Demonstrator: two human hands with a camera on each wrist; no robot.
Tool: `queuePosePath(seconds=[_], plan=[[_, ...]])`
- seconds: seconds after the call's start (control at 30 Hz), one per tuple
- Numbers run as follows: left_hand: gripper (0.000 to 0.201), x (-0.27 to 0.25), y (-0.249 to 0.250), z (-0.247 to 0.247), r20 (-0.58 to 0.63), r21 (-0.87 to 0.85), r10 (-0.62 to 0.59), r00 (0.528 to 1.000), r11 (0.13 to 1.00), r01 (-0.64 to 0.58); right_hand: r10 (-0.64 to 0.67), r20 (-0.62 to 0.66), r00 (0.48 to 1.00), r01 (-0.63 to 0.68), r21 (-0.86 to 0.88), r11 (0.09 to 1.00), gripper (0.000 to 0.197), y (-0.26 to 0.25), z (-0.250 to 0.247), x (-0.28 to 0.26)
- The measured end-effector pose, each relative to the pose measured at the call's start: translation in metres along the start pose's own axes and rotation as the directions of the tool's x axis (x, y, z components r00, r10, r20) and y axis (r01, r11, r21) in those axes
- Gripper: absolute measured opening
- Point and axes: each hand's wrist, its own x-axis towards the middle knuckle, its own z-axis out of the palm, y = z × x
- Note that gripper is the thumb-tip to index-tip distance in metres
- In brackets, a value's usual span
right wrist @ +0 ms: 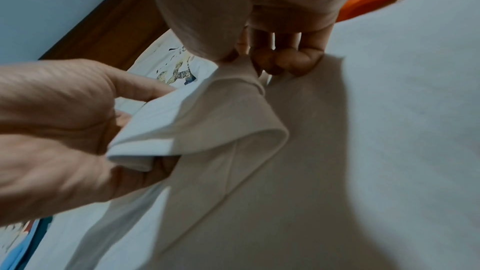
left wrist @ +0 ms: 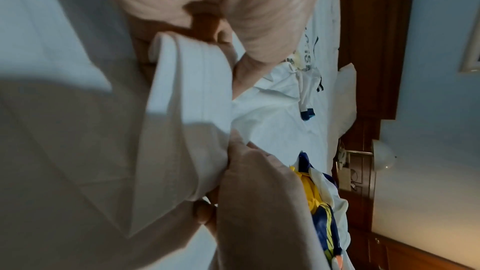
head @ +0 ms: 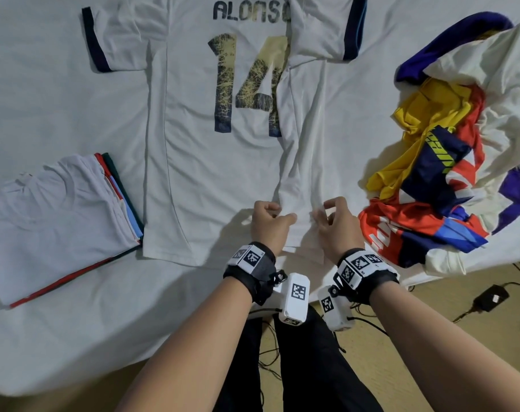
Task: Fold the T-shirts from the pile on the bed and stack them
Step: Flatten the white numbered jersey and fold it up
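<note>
A white jersey (head: 199, 162) printed "ALONSO 14" lies back up on the bed, its right side folded inward over the number. My left hand (head: 281, 214) pinches the bottom hem at the folded edge. Close beside it my right hand (head: 322, 212) pinches the same hem a little to the right. In the left wrist view the hem (left wrist: 192, 89) runs doubled between both hands. The right wrist view shows my right fingers (right wrist: 285, 61) curled on the cloth and my left hand (right wrist: 64, 120) holding a folded hem corner (right wrist: 155, 130). The folded stack (head: 65, 221) lies at the left, the unfolded pile (head: 446, 162) at the right.
The white bed sheet (head: 44, 99) spreads under everything, and its near edge runs just below my wrists. A power adapter (head: 490, 298) and cables lie on the floor at the right. A wooden headboard (left wrist: 369, 48) and a wall lamp (left wrist: 384, 157) stand beyond the bed.
</note>
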Motion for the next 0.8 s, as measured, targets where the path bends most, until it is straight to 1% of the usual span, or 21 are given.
queuePosePath(seconds=[0.07,0.1,0.2,0.23,0.33,0.4,0.47,0.53,0.6,0.7,0.73,0.77,0.8], plan=[[0.04,-0.006,-0.007,-0.007,-0.043,0.031,-0.001,0.999,1.0,0.002,0.004,0.009,1.0,-0.004,-0.021,1.0,0.024,0.002,-0.001,-0.002],[0.039,-0.008,-0.013,-0.011,-0.059,0.056,0.0,0.998,0.998,0.003,0.006,0.015,1.0,-0.005,-0.038,0.999,0.025,0.003,-0.002,-0.003],[0.019,-0.013,-0.029,-0.024,-0.093,0.183,0.0,0.996,0.983,0.017,-0.005,0.038,0.999,0.01,-0.113,0.994,0.03,0.005,0.0,-0.005],[0.019,-0.013,-0.033,-0.027,-0.097,0.231,-0.002,0.995,0.973,0.025,-0.011,0.047,0.999,0.017,-0.144,0.989,0.03,0.006,0.001,-0.005],[0.032,-0.013,-0.038,-0.034,-0.07,0.361,0.012,0.997,0.933,0.015,-0.037,0.066,0.997,0.053,-0.271,0.961,0.028,0.007,0.003,-0.004],[0.038,-0.012,-0.033,-0.036,-0.019,0.5,0.035,0.999,0.866,-0.021,-0.062,0.074,0.995,0.085,-0.364,0.928,0.031,0.006,0.002,-0.003],[0.043,-0.013,-0.023,-0.039,0.032,0.643,0.042,0.999,0.764,-0.053,-0.075,0.1,0.992,0.111,-0.429,0.896,0.036,0.005,0.001,-0.002],[0.048,-0.011,-0.016,-0.041,0.073,0.734,0.054,0.996,0.673,-0.09,-0.077,0.122,0.99,0.125,-0.466,0.876,0.04,0.005,-0.001,-0.002],[0.043,-0.01,-0.01,-0.044,0.096,0.795,0.045,0.994,0.597,-0.104,-0.077,0.152,0.985,0.145,-0.503,0.852,0.043,0.006,-0.002,-0.003],[0.025,-0.007,-0.002,-0.045,0.126,0.865,0.037,0.991,0.485,-0.128,-0.081,0.206,0.975,0.185,-0.557,0.81,0.047,0.002,-0.01,-0.003],[0.016,-0.007,0.004,-0.046,0.123,0.884,0.072,0.99,0.445,-0.142,-0.091,0.204,0.975,0.193,-0.57,0.799,0.05,-0.002,-0.014,-0.001],[0.015,-0.007,0.009,-0.045,0.118,0.901,0.146,0.982,0.4,-0.168,-0.115,0.185,0.976,0.203,-0.583,0.787,0.055,-0.007,-0.017,0.002],[0.028,-0.005,0.013,-0.041,0.131,0.918,0.243,0.961,0.336,-0.21,-0.161,0.158,0.974,0.224,-0.601,0.767,0.06,-0.013,-0.019,0.007]])
